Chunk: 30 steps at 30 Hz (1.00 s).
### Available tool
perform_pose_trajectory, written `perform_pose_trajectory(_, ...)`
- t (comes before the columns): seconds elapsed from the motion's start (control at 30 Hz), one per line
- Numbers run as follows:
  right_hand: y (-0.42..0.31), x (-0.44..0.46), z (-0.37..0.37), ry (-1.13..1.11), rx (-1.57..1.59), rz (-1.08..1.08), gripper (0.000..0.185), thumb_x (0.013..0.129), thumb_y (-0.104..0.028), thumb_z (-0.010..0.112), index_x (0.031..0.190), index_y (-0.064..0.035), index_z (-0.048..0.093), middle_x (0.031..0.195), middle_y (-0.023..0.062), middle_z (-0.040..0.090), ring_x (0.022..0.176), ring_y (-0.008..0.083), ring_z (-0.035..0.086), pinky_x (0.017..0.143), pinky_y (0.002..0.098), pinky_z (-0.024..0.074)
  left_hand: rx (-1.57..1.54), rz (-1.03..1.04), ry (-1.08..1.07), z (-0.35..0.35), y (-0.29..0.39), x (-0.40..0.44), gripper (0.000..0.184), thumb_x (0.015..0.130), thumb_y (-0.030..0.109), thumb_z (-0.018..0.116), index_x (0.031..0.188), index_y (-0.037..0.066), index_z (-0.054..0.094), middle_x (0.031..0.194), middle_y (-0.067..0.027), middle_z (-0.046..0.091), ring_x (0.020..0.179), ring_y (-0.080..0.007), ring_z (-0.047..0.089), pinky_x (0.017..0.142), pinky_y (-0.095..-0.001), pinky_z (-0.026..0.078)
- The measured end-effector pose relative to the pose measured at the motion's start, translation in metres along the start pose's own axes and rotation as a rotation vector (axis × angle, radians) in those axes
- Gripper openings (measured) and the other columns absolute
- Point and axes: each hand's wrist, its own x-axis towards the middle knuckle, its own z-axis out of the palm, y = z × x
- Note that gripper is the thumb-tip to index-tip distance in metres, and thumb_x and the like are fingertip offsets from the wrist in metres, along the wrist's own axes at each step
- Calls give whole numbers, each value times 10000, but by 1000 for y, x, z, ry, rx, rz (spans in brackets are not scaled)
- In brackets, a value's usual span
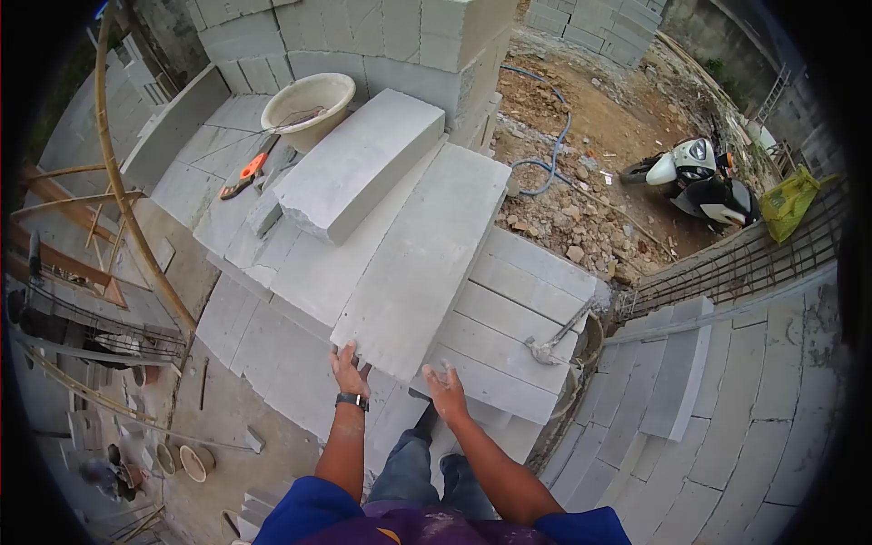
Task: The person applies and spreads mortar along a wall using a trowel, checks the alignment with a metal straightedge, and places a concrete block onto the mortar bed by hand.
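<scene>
A long pale grey concrete block (422,259) lies flat on the stacked blocks in front of me, its near end toward my body. My left hand (349,372) is at its near left corner, fingertips at the edge and thumb apart. Near the other corner, my right hand (445,392) has its fingers stretched out and spread; whether it touches the block I cannot tell. Neither hand is wrapped round anything. A shorter block (361,163) with a chipped end rests just beyond, to the left.
A white bucket (313,113) and an orange-handled saw (245,175) sit on the blocks at far left. A hammer-like tool (548,350) lies at right. Bamboo poles (123,191) stand left, above a lower floor. A motorbike (695,177) and blue hose (561,136) are beyond.
</scene>
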Motion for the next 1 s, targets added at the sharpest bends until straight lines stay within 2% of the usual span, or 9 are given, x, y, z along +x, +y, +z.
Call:
perform_pose_trajectory(0.07, -5, 8, 16, -9, 121, 67, 921, 933, -592, 633, 1571, -33, 273, 1457, 193, 506, 1381, 268, 446, 1144, 390, 331, -6, -33, 5, -4, 5, 4, 942, 767, 315, 772, 1542, 180, 254, 1415, -110, 485, 1280, -310, 479, 987, -547, 427)
perform_pose_trajectory(0.17, 1, 28, 20, 24, 421, 146, 980, 904, -595, 668, 1578, -26, 240, 1526, 244, 427, 1416, 360, 420, 1150, 397, 334, -63, -76, 8, -3, -1, -7, 919, 764, 271, 789, 1511, 157, 267, 1440, -125, 441, 1301, -349, 447, 1042, -602, 384)
perform_pose_trajectory(0.2, -5, 31, 16, 15, 549, 163, 1010, 899, -529, 697, 1586, 7, 188, 1525, 235, 431, 1439, 334, 381, 1186, 399, 266, -80, -101, 9, 0, -8, -18, 945, 758, 242, 796, 1515, 154, 237, 1430, -137, 440, 1296, -353, 452, 1042, -603, 388)
perform_pose_trajectory(0.3, -5, 30, -20, -46, 517, 68, 1023, 893, -474, 716, 1576, 53, 166, 1525, 220, 434, 1433, 318, 377, 1190, 410, 254, -146, -194, 30, 9, -40, -65, 957, 764, 115, 796, 1498, 166, 184, 1345, -127, 495, 1255, -296, 491, 1020, -580, 433)
perform_pose_trajectory(0.4, -4, 21, -53, 164, 380, 137, 1011, 868, -426, 750, 1547, 90, 208, 1488, 214, 468, 1386, 316, 431, 1162, 404, 309, -167, -225, 59, 23, -69, -95, 932, 772, 118, 795, 1477, 156, 187, 1348, -138, 483, 1250, -298, 493, 1040, -571, 421)
perform_pose_trajectory(0.5, -24, 4, -70, 133, 306, 23, 1042, 834, -447, 779, 1533, 99, 232, 1455, 252, 478, 1383, 330, 439, 1150, 429, 334, -173, -295, -3, 26, -62, -116, 947, 783, 194, 796, 1502, 140, 181, 1401, -155, 433, 1298, -357, 456, 1068, -542, 397)
perform_pose_trajectory(0.67, -66, -67, -16, 271, -239, 54, 1301, 734, -535, 837, 1551, 114, 60, 1538, 334, 302, 1436, 410, 322, 1184, 463, 281, -190, -535, -94, -14, -34, -102, 969, 775, 565, 681, 1527, 95, 289, 1462, -268, 365, 1333, -432, 417, 1153, -575, 323)
perform_pose_trajectory(0.8, -118, -109, 23, 192, -441, -12, 1404, 681, -619, 840, 1570, 51, -14, 1506, 400, 278, 1423, 514, 305, 1155, 518, 328, -246, -619, -155, -29, 3, -93, 1012, 755, 586, 663, 1513, 27, 293, 1459, -254, 368, 1315, -411, 435, 1135, -579, 350)
perform_pose_trajectory(1.0, -142, -114, 27, 87, -594, 2, 1453, 639, -730, 808, 1575, 65, 30, 1422, 385, 380, 1324, 498, 433, 1108, 508, 387, -199, -692, -184, -42, 3, -75, 1013, 763, 656, 621, 1504, 37, 316, 1384, -206, 431, 1256, -380, 472, 1093, -556, 407)
